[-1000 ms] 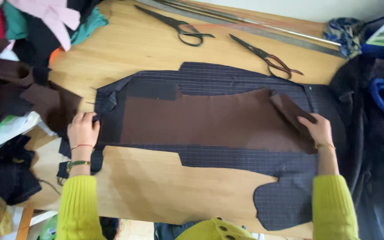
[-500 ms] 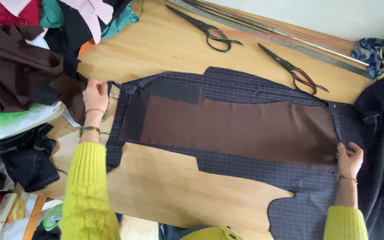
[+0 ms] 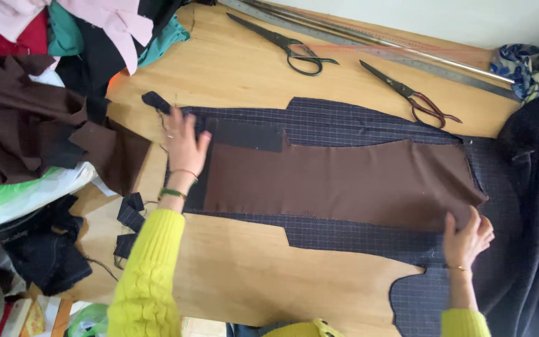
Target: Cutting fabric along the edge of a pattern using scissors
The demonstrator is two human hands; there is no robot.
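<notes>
A dark navy checked fabric piece (image 3: 357, 122) lies flat on the wooden table (image 3: 232, 268). On top of it lies a brown fabric panel (image 3: 344, 181) with a small black patch (image 3: 244, 134) at its upper left. My left hand (image 3: 184, 142) rests flat, fingers spread, on the left end of the fabric. The fingers of my right hand (image 3: 466, 236) press on the brown panel's lower right corner. Both arms wear yellow knitted sleeves.
Two pairs of scissors lie at the back, one dark (image 3: 285, 45) and one with reddish handles (image 3: 413, 93), beside a long metal ruler (image 3: 407, 53). A heap of brown, pink and teal cloth (image 3: 38, 100) fills the left; dark cloth (image 3: 534, 187) lies at the right.
My left hand has moved up along the fabric's left end. My right hand slid to the brown panel's lower right corner, and a folded corner of the panel now lies flat.
</notes>
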